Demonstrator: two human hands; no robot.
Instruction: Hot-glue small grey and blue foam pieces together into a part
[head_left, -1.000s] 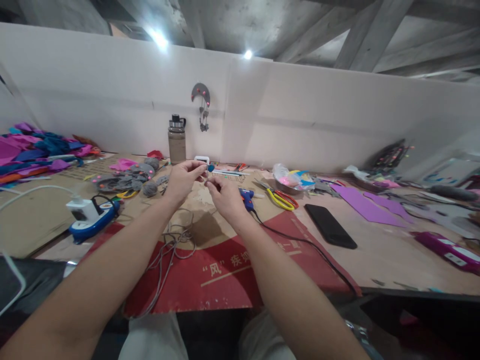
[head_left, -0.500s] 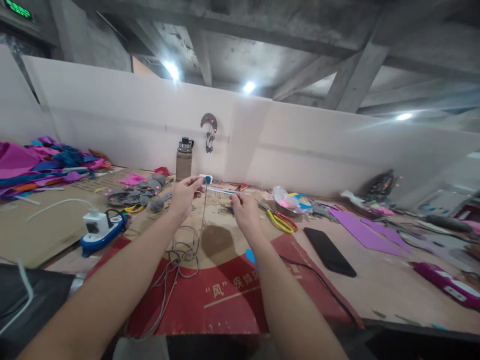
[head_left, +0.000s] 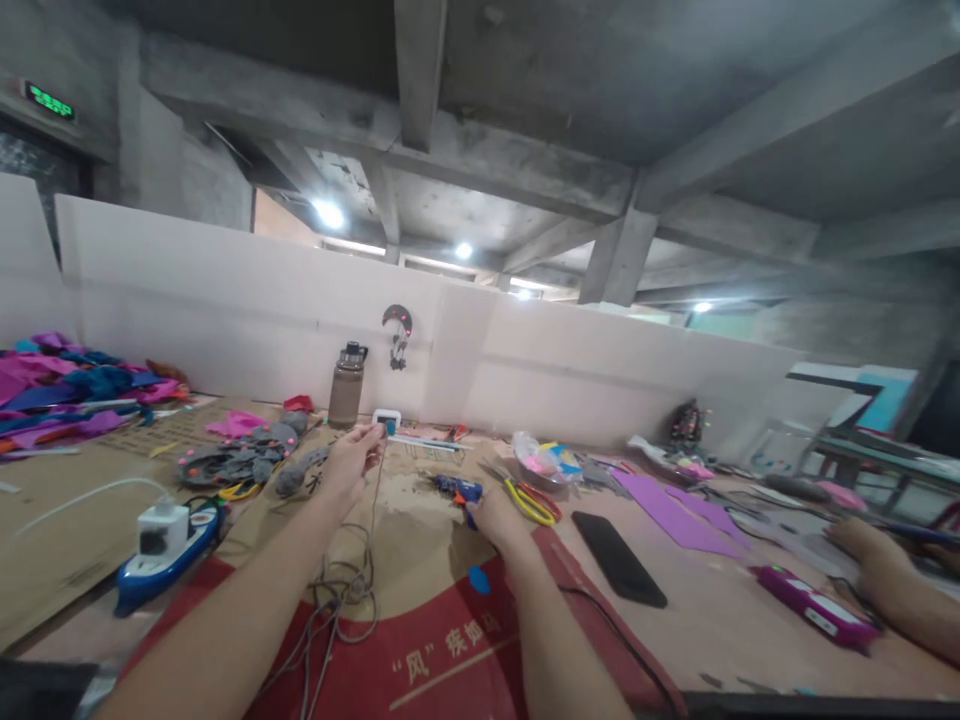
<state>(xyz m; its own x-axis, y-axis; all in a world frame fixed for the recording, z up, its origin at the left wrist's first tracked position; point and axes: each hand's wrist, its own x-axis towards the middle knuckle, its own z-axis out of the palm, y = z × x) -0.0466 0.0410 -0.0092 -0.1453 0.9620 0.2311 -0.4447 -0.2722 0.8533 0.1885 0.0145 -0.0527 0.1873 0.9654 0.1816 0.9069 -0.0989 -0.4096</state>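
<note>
My left hand is closed, thumb and fingertips pinching the near end of a thin white stick that points right. A small teal round piece shows at the fingertips. From there a thin grey cord hangs to a loose tangle on the board. My right hand is wrapped round the handle of a blue glue gun with an orange trigger, its nozzle facing left. Just right of that hand lie pliers with yellow handles and a red-handled tool.
A bottle stands by the white partition. A blue power strip with a charger lies left; a black phone and purple felt lie right. Another person's hand is beside a magenta device.
My right hand has let go of the white stick, moved down towards me and taken hold of the glue gun. The view has tilted up, and another person's hand shows at right.
</note>
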